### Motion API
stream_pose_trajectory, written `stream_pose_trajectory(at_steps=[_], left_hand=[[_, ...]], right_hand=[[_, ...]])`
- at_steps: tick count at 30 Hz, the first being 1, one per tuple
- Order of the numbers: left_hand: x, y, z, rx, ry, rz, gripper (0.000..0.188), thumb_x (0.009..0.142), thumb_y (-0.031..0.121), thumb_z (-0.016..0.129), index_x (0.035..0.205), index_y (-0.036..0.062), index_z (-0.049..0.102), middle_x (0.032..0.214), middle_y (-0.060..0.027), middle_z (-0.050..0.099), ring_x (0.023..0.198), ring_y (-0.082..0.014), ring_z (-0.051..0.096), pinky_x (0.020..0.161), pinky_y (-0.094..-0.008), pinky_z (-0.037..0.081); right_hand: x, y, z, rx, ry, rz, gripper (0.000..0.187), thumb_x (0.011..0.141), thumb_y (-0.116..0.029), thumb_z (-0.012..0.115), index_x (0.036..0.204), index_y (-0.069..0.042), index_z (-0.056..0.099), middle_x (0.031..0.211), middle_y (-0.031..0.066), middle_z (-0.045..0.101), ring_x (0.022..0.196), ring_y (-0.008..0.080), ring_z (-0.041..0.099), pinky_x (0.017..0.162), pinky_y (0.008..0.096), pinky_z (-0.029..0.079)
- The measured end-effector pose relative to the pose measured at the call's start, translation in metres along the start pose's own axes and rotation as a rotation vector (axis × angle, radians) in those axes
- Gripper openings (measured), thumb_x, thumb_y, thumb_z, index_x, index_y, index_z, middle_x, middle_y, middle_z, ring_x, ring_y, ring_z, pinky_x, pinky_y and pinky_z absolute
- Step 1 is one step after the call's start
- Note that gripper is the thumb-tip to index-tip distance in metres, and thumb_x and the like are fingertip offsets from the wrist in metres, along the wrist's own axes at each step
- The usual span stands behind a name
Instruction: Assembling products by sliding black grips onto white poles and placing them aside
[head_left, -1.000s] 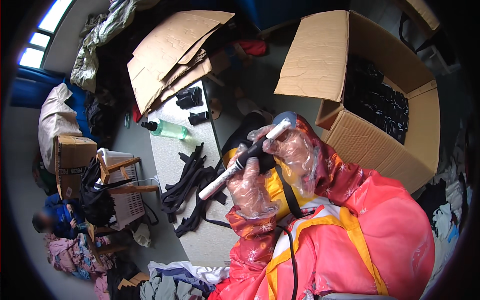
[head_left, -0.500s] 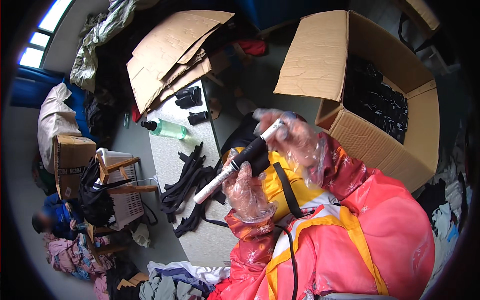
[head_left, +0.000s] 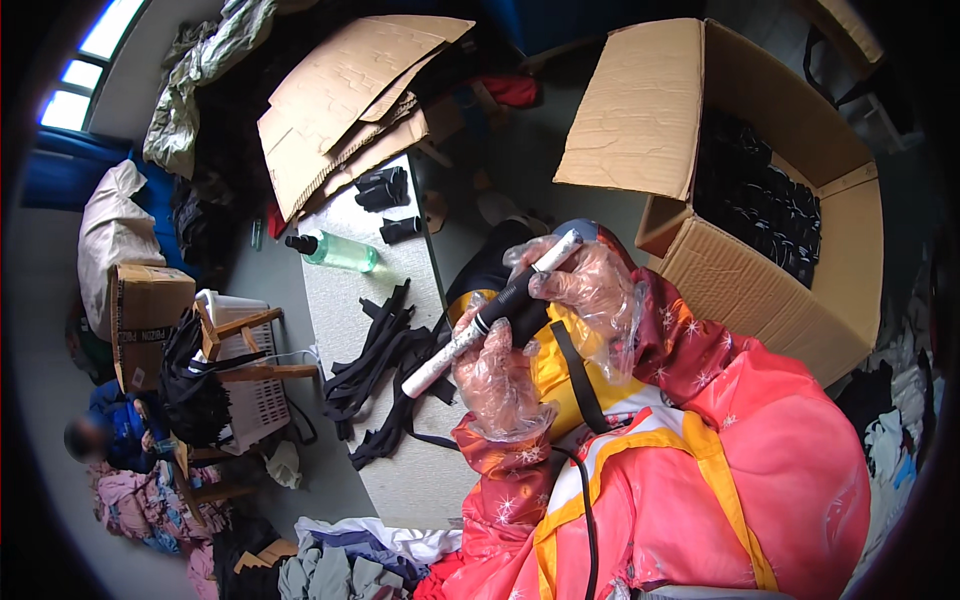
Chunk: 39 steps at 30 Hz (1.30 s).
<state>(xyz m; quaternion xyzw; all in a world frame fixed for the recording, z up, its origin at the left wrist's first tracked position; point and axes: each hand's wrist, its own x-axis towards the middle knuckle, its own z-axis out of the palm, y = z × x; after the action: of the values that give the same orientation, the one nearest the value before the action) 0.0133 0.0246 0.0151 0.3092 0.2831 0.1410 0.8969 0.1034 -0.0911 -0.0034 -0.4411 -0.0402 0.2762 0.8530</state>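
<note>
Both gloved hands gripped a black-and-white rod: the left hand (head_left: 497, 375) low, the right hand (head_left: 585, 290) high. Black straps (head_left: 385, 360) lay unhandled on the bench (head_left: 420, 470) beside the left hand, so most work seemingly remained.

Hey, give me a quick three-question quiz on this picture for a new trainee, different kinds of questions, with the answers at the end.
1. True or false: both hands, the left hand and the right hand, wear clear plastic gloves.
2. Multiple choice: what fills the open cardboard box on the person's right? A) dark items B) green bottles C) white paper
3. Fill in: on the grey table, near the black straps, lies a clear green ____ with a black cap.

Key
1. True; together they hold a black and white rod.
2. A
3. bottle
</note>
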Motion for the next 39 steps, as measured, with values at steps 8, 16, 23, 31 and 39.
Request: stream_pose_trajectory(at_steps=[8,16,23,31,39], left_hand=[[0.001,-0.001,-0.005,0.039,-0.072,0.057,0.033,0.087,0.003,0.057,0.118,0.0073,0.047,0.108,-0.0092,0.056,0.092,-0.0169,0.060,0.060,-0.0250,0.053],[0.002,-0.001,-0.007,0.256,0.054,-0.024,0.024,0.085,0.002,0.057,0.110,0.0007,0.054,0.097,-0.0103,0.062,0.082,-0.0156,0.063,0.056,-0.0256,0.055],[0.005,-0.003,-0.008,0.094,-0.072,-0.049,0.027,0.088,0.005,0.056,0.114,-0.0001,0.050,0.102,-0.0128,0.061,0.087,-0.0186,0.063,0.065,-0.0300,0.056],[0.002,-0.007,-0.001,0.031,-0.013,0.138,0.032,0.083,-0.004,0.058,0.113,-0.0022,0.050,0.103,-0.0121,0.058,0.084,-0.0191,0.064,0.064,-0.0275,0.057],[0.005,-0.005,-0.006,0.110,-0.049,0.034,0.030,0.087,0.000,0.054,0.117,0.0016,0.049,0.110,-0.0116,0.057,0.094,-0.0207,0.061,0.063,-0.0299,0.055]], right_hand=[[0.003,0.014,0.000,-0.041,-0.144,-0.109,0.037,0.078,-0.021,0.074,0.104,0.000,0.061,0.105,0.0101,0.060,0.098,0.0182,0.057,0.092,0.0280,0.042],[-0.006,0.012,0.015,0.111,0.070,-0.077,0.023,0.074,-0.008,0.074,0.095,-0.002,0.066,0.100,0.0074,0.063,0.094,0.0160,0.058,0.086,0.0261,0.045],[-0.005,0.010,0.012,-0.017,0.077,-0.096,0.023,0.075,-0.007,0.073,0.096,-0.003,0.066,0.100,0.0071,0.063,0.096,0.0159,0.058,0.088,0.0280,0.044],[0.006,0.008,-0.009,0.171,0.003,0.007,0.032,0.079,-0.017,0.072,0.103,0.000,0.061,0.099,0.0104,0.062,0.093,0.0177,0.058,0.090,0.0302,0.043],[0.000,0.016,0.003,0.055,-0.046,-0.096,0.026,0.078,-0.014,0.072,0.100,-0.001,0.063,0.104,0.0114,0.062,0.103,0.0208,0.056,0.095,0.0321,0.040]])
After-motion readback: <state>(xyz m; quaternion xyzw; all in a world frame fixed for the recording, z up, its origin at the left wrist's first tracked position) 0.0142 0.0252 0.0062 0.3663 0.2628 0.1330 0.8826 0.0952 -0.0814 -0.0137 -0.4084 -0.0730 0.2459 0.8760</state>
